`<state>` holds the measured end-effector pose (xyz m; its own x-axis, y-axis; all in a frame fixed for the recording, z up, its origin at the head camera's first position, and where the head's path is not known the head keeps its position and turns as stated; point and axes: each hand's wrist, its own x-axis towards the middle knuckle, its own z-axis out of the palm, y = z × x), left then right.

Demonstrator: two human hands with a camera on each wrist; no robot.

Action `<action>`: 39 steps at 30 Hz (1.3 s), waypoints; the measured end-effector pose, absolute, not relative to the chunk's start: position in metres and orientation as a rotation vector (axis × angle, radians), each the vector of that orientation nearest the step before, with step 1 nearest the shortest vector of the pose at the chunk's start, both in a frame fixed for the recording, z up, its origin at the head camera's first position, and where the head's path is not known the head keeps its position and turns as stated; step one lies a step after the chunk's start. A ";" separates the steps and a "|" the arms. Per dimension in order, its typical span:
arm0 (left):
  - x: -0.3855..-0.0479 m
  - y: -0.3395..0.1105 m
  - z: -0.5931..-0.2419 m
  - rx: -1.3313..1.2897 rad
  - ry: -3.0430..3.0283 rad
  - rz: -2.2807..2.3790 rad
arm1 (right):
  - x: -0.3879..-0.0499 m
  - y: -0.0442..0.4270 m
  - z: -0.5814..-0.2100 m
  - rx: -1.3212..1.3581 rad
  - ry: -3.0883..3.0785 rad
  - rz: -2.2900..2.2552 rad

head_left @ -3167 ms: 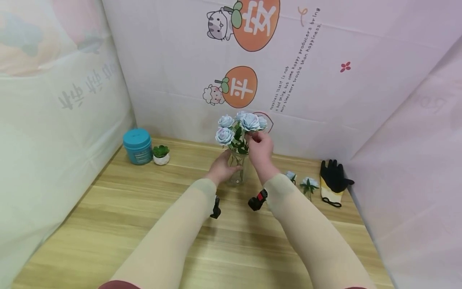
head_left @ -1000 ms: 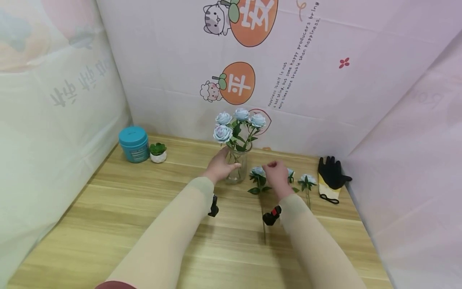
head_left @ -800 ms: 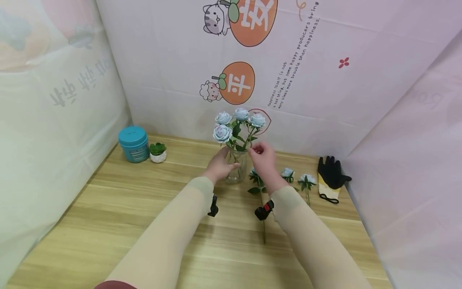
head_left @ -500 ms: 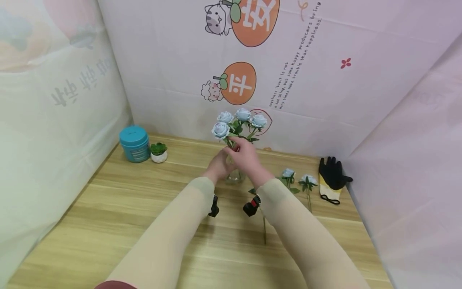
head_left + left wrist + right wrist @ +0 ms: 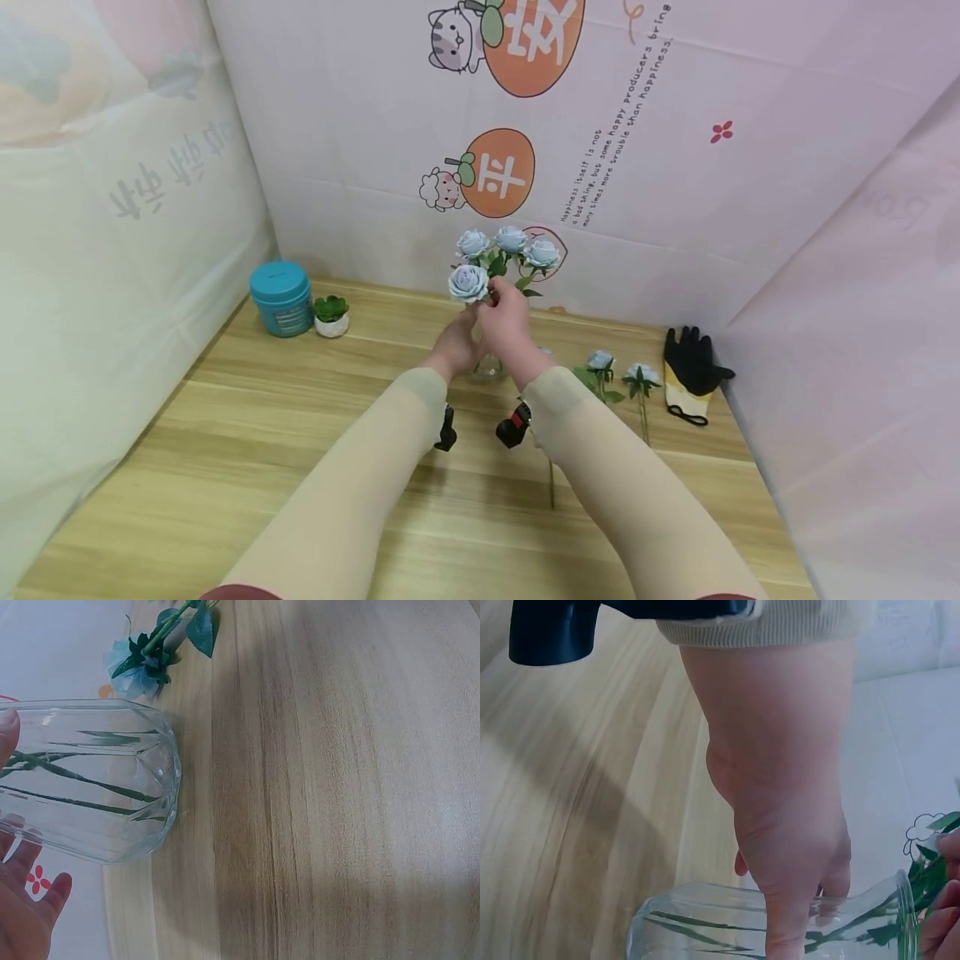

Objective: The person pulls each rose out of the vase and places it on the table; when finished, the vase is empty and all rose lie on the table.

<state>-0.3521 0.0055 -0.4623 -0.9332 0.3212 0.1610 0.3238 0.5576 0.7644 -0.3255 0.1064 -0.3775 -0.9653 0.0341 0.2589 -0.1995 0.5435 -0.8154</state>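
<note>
My left hand (image 5: 453, 343) grips the clear glass vase (image 5: 90, 780), thumb on one side and fingers on the other. Several pale blue roses stand in the vase, their green stems (image 5: 82, 778) visible through the glass. My right hand (image 5: 504, 317) is above the rim, pinching the front rose (image 5: 468, 283) just under its bloom. At the right edge of the right wrist view, its fingers (image 5: 946, 900) are beside the green leaves (image 5: 930, 874). In the head view, my hands cover most of the vase.
Right of the vase lie two blue roses, a nearer one (image 5: 601, 360) and a farther one (image 5: 642, 375). A third rose's stem (image 5: 552, 487) shows beneath my right arm. A black-and-yellow glove (image 5: 689, 371) lies far right. Back left stand a blue tub (image 5: 282, 298) and a small potted succulent (image 5: 332, 317).
My right hand has laid one rose from the vase on the table, then come back left to the front rose, which shifted slightly. My left hand has stayed on the vase.
</note>
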 end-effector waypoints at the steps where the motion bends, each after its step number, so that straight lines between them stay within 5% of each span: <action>1: -0.352 0.006 -0.462 -0.556 -2.781 -1.362 | -0.326 0.107 -0.377 0.149 -2.496 1.399; 7: -0.353 0.008 -0.463 -0.430 -2.819 -1.467 | -0.320 0.114 -0.355 0.324 -2.238 1.448; 18: -0.359 -0.002 -0.477 -0.321 -2.777 -1.537 | -0.273 0.149 -0.253 0.630 -1.684 1.613; 23: -0.362 -0.015 -0.478 -0.337 -2.734 -1.544 | -0.266 0.180 -0.238 0.507 -1.600 1.784; 28: -0.360 -0.028 -0.473 -0.331 -2.728 -1.533 | -0.283 0.202 -0.272 0.174 -1.889 1.824; 39: -0.357 -0.028 -0.470 -0.298 -2.763 -1.564 | -0.320 0.202 -0.425 -0.227 -2.631 1.739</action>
